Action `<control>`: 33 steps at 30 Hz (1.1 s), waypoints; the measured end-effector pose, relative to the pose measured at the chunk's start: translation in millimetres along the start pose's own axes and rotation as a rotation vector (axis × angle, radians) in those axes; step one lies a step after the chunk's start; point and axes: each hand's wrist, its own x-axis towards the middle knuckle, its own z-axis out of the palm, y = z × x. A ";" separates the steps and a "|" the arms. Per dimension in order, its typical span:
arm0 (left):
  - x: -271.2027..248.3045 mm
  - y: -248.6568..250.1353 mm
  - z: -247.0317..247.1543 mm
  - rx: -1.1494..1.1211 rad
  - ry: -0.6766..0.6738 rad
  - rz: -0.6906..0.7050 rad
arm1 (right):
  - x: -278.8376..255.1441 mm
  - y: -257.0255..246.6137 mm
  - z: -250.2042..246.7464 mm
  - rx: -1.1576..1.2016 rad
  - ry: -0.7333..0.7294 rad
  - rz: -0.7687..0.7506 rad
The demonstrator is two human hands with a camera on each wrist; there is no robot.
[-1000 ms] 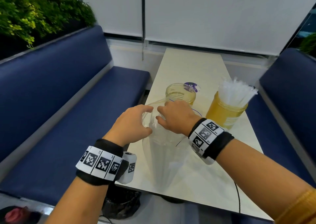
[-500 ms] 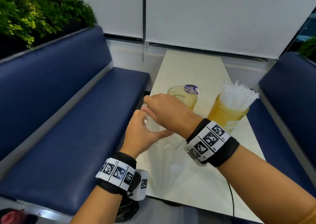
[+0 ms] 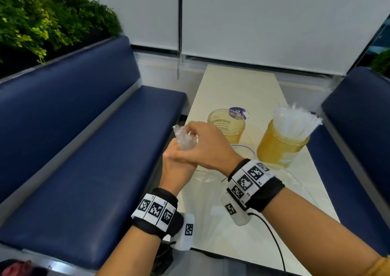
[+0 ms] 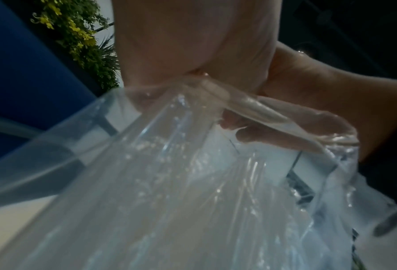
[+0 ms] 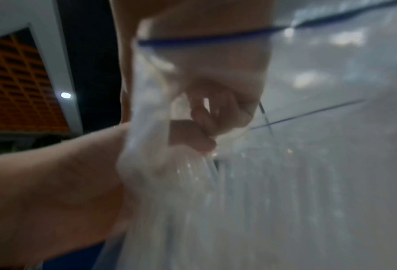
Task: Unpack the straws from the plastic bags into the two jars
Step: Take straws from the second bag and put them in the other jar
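A clear plastic bag of straws (image 3: 200, 204) stands on the table's left edge, its top bunched into a neck (image 3: 184, 139). My left hand (image 3: 176, 155) grips that neck from below. My right hand (image 3: 193, 131) crosses over it and pinches the twisted top. In the left wrist view the bag (image 4: 192, 191) fills the frame under my palm. The right wrist view, blurred, shows the bag (image 5: 215, 201) gathered in both hands. Behind the hands stands an empty amber jar (image 3: 226, 128). To its right a second amber jar (image 3: 280, 149) holds several clear straws (image 3: 293, 121).
The cream table (image 3: 238, 86) runs between two blue benches (image 3: 73, 149). A purple round lid (image 3: 238, 111) lies behind the empty jar. A limp clear bag (image 3: 295, 180) lies near the full jar. A black cable (image 3: 272, 237) trails from my right wrist. Plants (image 3: 42, 18) top the left bench.
Both hands rose and came together; my left hand turned to grip the bag's neck, and my right hand crossed over it onto the bunched top.
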 end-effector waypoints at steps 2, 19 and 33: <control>1.0 0.8 2.1 0.003 -0.001 -0.012 | 0.5 4.9 10.0 -0.021 0.030 -0.064; 7.7 -15.8 -7.3 -0.031 -0.094 -0.133 | 64.2 -8.9 -78.1 0.146 0.401 -0.273; 14.0 -20.9 -26.3 0.162 -0.127 -0.045 | 143.0 110.7 -97.9 -0.346 0.536 0.024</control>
